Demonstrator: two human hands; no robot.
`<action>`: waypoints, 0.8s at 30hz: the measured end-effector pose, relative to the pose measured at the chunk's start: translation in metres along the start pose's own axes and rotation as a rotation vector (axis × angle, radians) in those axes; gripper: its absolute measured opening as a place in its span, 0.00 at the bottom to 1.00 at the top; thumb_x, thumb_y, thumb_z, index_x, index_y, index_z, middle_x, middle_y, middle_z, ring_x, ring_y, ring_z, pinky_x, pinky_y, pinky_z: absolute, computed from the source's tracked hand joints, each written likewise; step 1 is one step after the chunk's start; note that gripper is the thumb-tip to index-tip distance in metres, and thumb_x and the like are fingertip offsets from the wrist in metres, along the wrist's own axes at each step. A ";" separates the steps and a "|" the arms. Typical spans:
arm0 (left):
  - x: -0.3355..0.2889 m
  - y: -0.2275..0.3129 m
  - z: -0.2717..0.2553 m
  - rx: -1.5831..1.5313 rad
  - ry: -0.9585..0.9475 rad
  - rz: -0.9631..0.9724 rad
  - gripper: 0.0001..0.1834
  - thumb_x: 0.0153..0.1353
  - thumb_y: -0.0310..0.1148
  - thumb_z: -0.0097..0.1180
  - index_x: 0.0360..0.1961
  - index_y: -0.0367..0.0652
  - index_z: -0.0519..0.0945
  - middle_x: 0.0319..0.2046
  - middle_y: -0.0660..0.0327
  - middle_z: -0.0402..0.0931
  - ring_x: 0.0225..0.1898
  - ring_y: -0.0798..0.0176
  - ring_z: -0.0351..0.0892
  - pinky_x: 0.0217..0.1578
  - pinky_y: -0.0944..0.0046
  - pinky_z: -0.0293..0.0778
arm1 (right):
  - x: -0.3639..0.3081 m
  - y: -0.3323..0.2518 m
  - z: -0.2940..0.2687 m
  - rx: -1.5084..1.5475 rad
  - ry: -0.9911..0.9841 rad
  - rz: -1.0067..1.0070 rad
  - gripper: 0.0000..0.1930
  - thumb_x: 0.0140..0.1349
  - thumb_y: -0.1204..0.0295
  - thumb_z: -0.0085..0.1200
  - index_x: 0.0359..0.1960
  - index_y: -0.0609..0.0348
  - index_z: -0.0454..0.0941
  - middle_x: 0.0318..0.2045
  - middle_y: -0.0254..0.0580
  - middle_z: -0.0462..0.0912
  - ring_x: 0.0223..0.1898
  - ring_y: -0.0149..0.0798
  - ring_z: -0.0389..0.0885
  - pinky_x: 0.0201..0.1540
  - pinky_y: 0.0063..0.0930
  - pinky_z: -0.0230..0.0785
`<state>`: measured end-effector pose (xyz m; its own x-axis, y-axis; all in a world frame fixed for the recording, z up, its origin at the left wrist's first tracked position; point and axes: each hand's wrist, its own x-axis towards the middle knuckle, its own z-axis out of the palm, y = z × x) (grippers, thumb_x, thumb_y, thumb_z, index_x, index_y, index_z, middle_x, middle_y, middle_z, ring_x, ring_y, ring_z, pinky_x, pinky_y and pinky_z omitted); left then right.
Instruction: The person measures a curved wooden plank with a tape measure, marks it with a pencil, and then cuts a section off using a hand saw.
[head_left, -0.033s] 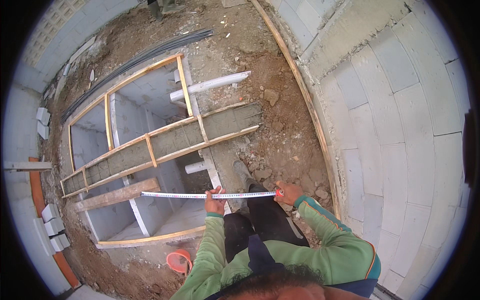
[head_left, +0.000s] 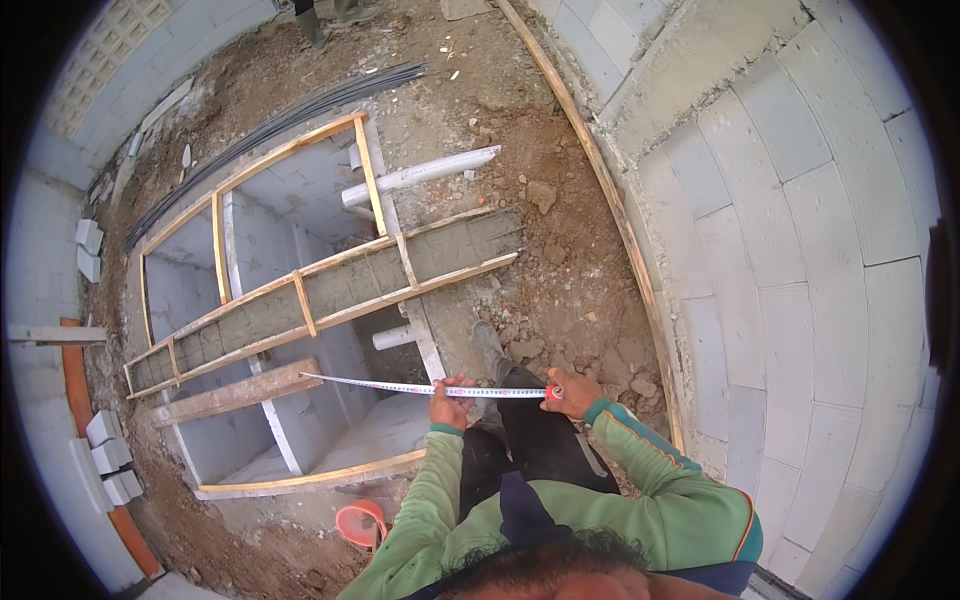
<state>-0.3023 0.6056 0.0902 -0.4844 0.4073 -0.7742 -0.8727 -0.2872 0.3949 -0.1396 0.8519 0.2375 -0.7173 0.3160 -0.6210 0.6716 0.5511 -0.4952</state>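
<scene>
A tape measure is drawn out across my front, its white blade marked in black and red. My right hand is closed round its small red case. Farther left along the blade, my left hand pinches it from below with curled fingers. The blade's free end stretches over the open block-walled pit, at the end of a rough wooden plank in this view. Whether it touches the plank I cannot tell.
A wooden form filled with grey concrete spans the pit. White pipes stick out beyond it. Dark rods lie behind. An orange bucket stands near my left arm. A block wall rises at right. Another person's boots show far off.
My left hand has shifted a little to the right with the blade. The blade's free end has come right and farther from me, so the blade now slants. My right hand has barely moved.
</scene>
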 end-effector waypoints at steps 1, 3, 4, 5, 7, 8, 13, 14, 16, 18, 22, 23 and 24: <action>-0.009 -0.022 0.021 -0.019 -0.066 -0.117 0.23 0.76 0.55 0.39 0.46 0.47 0.75 0.56 0.54 0.79 0.55 0.47 0.79 0.54 0.39 0.75 | -0.013 -0.017 0.008 0.068 0.030 -0.013 0.38 0.53 0.51 0.68 0.64 0.53 0.70 0.46 0.54 0.84 0.48 0.60 0.81 0.50 0.52 0.73; -0.043 -0.046 0.067 0.079 -0.188 -0.292 0.23 0.77 0.53 0.39 0.50 0.44 0.75 0.56 0.53 0.79 0.55 0.47 0.79 0.56 0.42 0.76 | -0.033 -0.041 0.031 0.130 0.156 -0.029 0.37 0.54 0.51 0.67 0.63 0.53 0.70 0.45 0.53 0.84 0.48 0.60 0.81 0.49 0.52 0.73; -0.047 -0.054 0.071 0.094 -0.189 -0.287 0.23 0.77 0.53 0.39 0.50 0.44 0.75 0.56 0.53 0.79 0.55 0.47 0.79 0.56 0.42 0.76 | -0.037 -0.053 0.037 0.180 0.268 -0.060 0.36 0.56 0.50 0.67 0.62 0.53 0.70 0.45 0.52 0.84 0.48 0.59 0.81 0.49 0.52 0.73; -0.050 -0.065 0.072 0.081 -0.311 -0.286 0.23 0.77 0.51 0.39 0.53 0.42 0.73 0.57 0.50 0.77 0.57 0.46 0.78 0.58 0.43 0.75 | -0.044 -0.061 0.036 0.194 0.274 -0.056 0.36 0.56 0.50 0.67 0.62 0.53 0.70 0.45 0.52 0.84 0.48 0.59 0.81 0.49 0.52 0.73; -0.050 -0.067 0.068 0.095 -0.432 -0.299 0.24 0.77 0.50 0.40 0.57 0.40 0.72 0.59 0.46 0.75 0.58 0.45 0.76 0.60 0.44 0.74 | -0.057 -0.071 0.033 0.121 0.276 -0.030 0.35 0.57 0.48 0.65 0.60 0.55 0.71 0.45 0.53 0.83 0.47 0.58 0.81 0.46 0.51 0.74; -0.050 -0.065 0.069 0.122 -0.384 -0.346 0.24 0.77 0.49 0.41 0.58 0.39 0.71 0.58 0.46 0.75 0.58 0.46 0.76 0.60 0.46 0.74 | -0.062 -0.061 0.038 0.071 0.262 -0.059 0.32 0.60 0.47 0.62 0.58 0.56 0.72 0.46 0.53 0.82 0.47 0.59 0.80 0.47 0.51 0.73; -0.041 -0.023 0.030 0.357 -0.204 -0.428 0.23 0.76 0.49 0.43 0.54 0.39 0.74 0.46 0.52 0.78 0.47 0.49 0.81 0.52 0.39 0.77 | -0.088 -0.017 0.052 0.091 0.280 -0.046 0.27 0.65 0.50 0.56 0.56 0.58 0.73 0.47 0.50 0.81 0.50 0.55 0.78 0.51 0.49 0.68; -0.037 -0.009 0.005 0.357 -0.179 -0.396 0.24 0.76 0.52 0.44 0.52 0.41 0.74 0.43 0.54 0.78 0.43 0.49 0.81 0.52 0.36 0.76 | -0.083 -0.008 0.059 0.057 0.260 -0.029 0.25 0.63 0.50 0.58 0.52 0.57 0.76 0.45 0.49 0.82 0.50 0.53 0.79 0.50 0.48 0.68; -0.040 0.022 -0.025 0.366 -0.001 -0.400 0.25 0.76 0.56 0.38 0.52 0.47 0.74 0.33 0.56 0.77 0.34 0.53 0.79 0.40 0.41 0.79 | -0.082 0.000 0.070 -0.017 0.249 -0.028 0.20 0.60 0.52 0.60 0.44 0.54 0.80 0.42 0.46 0.83 0.48 0.50 0.80 0.48 0.45 0.68; -0.042 0.043 -0.052 0.524 0.052 -0.404 0.26 0.76 0.59 0.36 0.52 0.49 0.74 0.33 0.56 0.76 0.34 0.52 0.78 0.39 0.40 0.79 | -0.083 0.005 0.081 -0.041 0.286 -0.040 0.18 0.58 0.54 0.62 0.41 0.53 0.81 0.39 0.44 0.84 0.46 0.48 0.81 0.47 0.44 0.67; -0.072 0.090 -0.093 0.749 0.078 -0.535 0.23 0.76 0.55 0.38 0.51 0.48 0.74 0.34 0.55 0.77 0.34 0.52 0.79 0.39 0.42 0.79 | -0.082 0.010 0.091 0.182 0.243 0.025 0.17 0.58 0.55 0.63 0.41 0.53 0.82 0.38 0.43 0.84 0.47 0.49 0.81 0.49 0.44 0.67; -0.079 0.105 -0.109 0.791 0.091 -0.571 0.23 0.76 0.55 0.38 0.51 0.48 0.74 0.34 0.55 0.77 0.34 0.52 0.79 0.39 0.42 0.79 | -0.080 0.012 0.091 0.280 0.225 0.062 0.17 0.58 0.56 0.62 0.43 0.52 0.82 0.40 0.43 0.84 0.48 0.49 0.81 0.50 0.45 0.67; -0.078 0.113 -0.128 0.815 0.145 -0.598 0.23 0.76 0.54 0.39 0.51 0.46 0.74 0.35 0.55 0.78 0.34 0.53 0.79 0.38 0.44 0.80 | -0.079 0.021 0.094 0.378 0.207 0.110 0.17 0.59 0.57 0.62 0.46 0.52 0.82 0.42 0.43 0.84 0.49 0.49 0.81 0.51 0.46 0.67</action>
<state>-0.3552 0.4302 0.1323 0.0098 0.1662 -0.9861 -0.7717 0.6283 0.0982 -0.0514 0.7660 0.2191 -0.6337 0.5266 -0.5667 0.7392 0.1962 -0.6443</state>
